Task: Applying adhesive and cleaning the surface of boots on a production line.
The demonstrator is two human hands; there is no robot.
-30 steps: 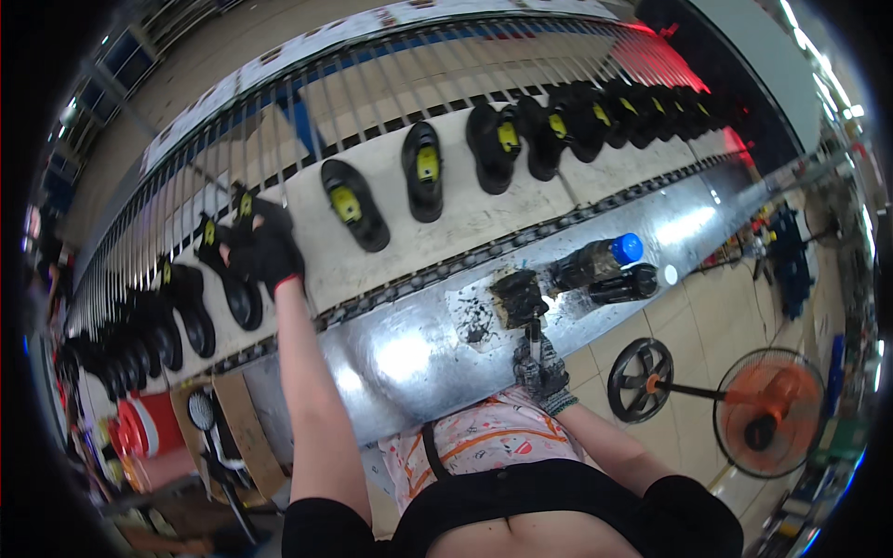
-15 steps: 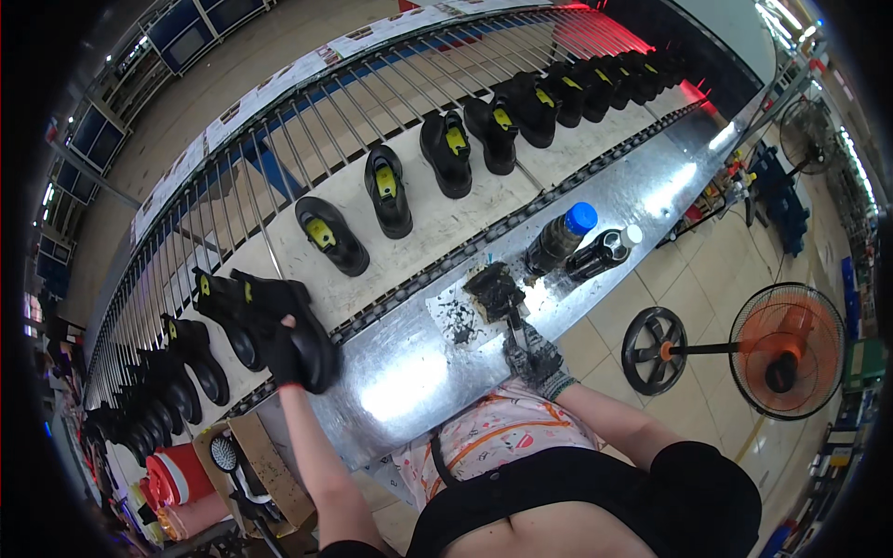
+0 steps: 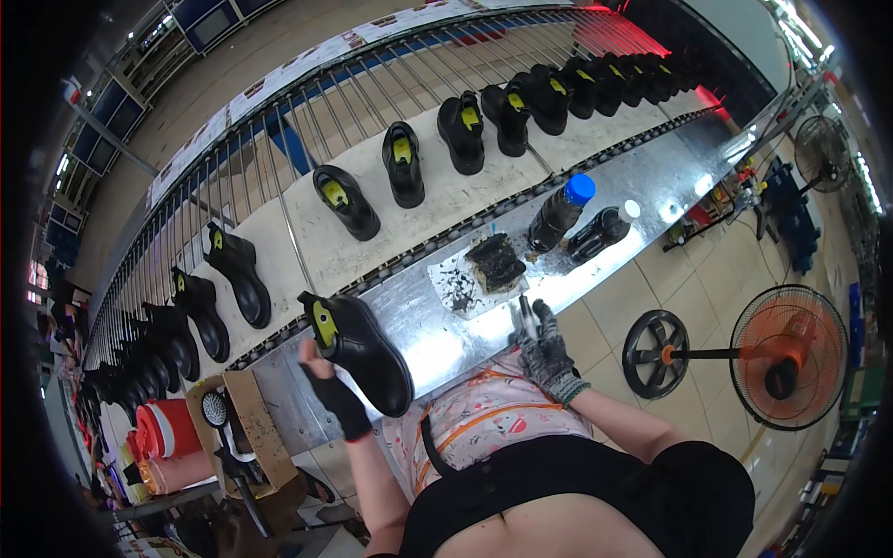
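A black boot (image 3: pixel 363 358) with a yellow-green insole rests at the near edge of the metal table, toe toward me. Beside its left flank is my left hand (image 3: pixel 333 389) in a black fingerless glove. Its bare fingertips are stretched out and look clear of the boot, though the near side of the contact is hidden. My right hand (image 3: pixel 551 358), in a grey-black glove, is closed on a slim dark-tipped tool (image 3: pixel 528 314); its exact kind cannot be made out. Just beyond lies a black-stained sponge-like pad (image 3: pixel 498 263) on a smeared white sheet (image 3: pixel 453 286).
Black boots (image 3: pixel 404 166) line the roller conveyor (image 3: pixel 270 251) behind a chain edge. Two dark bottles, one blue-capped (image 3: pixel 558 216), one white-capped (image 3: pixel 605 232), stand on the metal table (image 3: pixel 409 284). At left is a cardboard box (image 3: pixel 260 418) with a brush; at right, an orange fan (image 3: pixel 786 358).
The boot under my left hand has come off the conveyor to the right, onto the table's near edge. My left hand's fingers have opened out. My right hand has drawn back slightly from the pad.
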